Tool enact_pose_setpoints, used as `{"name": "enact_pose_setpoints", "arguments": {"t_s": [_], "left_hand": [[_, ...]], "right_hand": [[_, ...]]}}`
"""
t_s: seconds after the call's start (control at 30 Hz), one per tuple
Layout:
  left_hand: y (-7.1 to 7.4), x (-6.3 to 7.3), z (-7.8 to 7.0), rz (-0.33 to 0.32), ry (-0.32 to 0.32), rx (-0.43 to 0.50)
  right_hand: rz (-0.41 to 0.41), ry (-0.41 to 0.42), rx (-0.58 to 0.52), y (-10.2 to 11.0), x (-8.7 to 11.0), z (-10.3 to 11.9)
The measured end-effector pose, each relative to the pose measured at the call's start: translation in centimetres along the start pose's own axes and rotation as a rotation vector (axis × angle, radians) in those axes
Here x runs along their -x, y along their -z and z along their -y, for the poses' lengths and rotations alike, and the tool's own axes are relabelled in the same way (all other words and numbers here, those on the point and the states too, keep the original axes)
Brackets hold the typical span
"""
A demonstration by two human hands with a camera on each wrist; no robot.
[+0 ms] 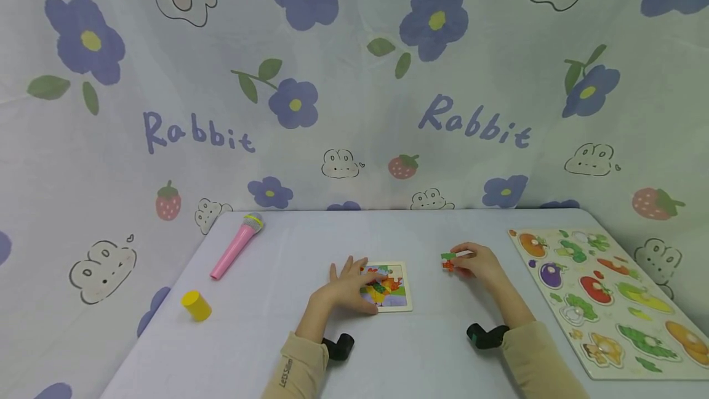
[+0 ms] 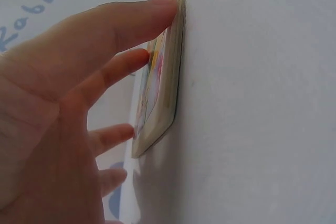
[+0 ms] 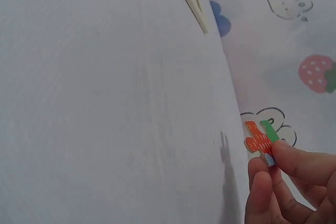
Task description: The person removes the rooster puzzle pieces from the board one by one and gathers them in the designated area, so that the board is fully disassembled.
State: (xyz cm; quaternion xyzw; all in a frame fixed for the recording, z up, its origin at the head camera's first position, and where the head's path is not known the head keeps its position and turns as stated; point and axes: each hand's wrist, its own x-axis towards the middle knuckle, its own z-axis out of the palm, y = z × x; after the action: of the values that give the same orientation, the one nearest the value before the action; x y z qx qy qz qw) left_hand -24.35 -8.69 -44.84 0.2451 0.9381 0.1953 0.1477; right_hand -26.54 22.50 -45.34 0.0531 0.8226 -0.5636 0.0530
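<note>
A small picture puzzle in a pale frame (image 1: 408, 291) lies flat on the table. My left hand (image 1: 349, 288) rests on its left side with fingers spread. In the left wrist view the thumb (image 2: 152, 17) touches the frame's near edge, and the index fingertip reaches the picture. Part of the puzzle is hidden beneath this hand. To the right of the puzzle, my right hand (image 1: 477, 262) pinches a jigsaw piece (image 1: 448, 261) between thumb and fingers. Seen in the right wrist view, that jigsaw piece (image 3: 258, 141) is orange and green with knobs, and it is held above the tabletop.
A large vegetable board (image 1: 604, 306) lies along the table's right side. On the left are a pink toy microphone (image 1: 237, 251) and a yellow cylinder (image 1: 196, 305). A printed curtain (image 1: 354, 79) hangs behind the white table (image 1: 421, 356).
</note>
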Motion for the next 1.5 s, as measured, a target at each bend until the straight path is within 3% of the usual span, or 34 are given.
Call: {"name": "enact_pose_setpoints", "arguments": {"t_s": [0.3,0.67,0.93,1.5], "left_hand": [[0.0,0.1,-0.1,0.002,0.007,-0.017],[0.0,0.1,-0.1,0.006,0.004,0.002],[0.0,0.1,-0.1,0.007,0.004,0.003],[0.0,0.0,-0.1,0.008,0.004,0.005]], "right_hand": [[-0.032,-0.017,0.048,1.6,0.0,-1.1],[-0.047,-0.013,0.016,3.1,0.5,-1.6],[-0.064,-0.066,0.011,4.3,0.6,-1.8],[-0.116,-0.087,0.161,6.2,1.2,-2.2]]}}
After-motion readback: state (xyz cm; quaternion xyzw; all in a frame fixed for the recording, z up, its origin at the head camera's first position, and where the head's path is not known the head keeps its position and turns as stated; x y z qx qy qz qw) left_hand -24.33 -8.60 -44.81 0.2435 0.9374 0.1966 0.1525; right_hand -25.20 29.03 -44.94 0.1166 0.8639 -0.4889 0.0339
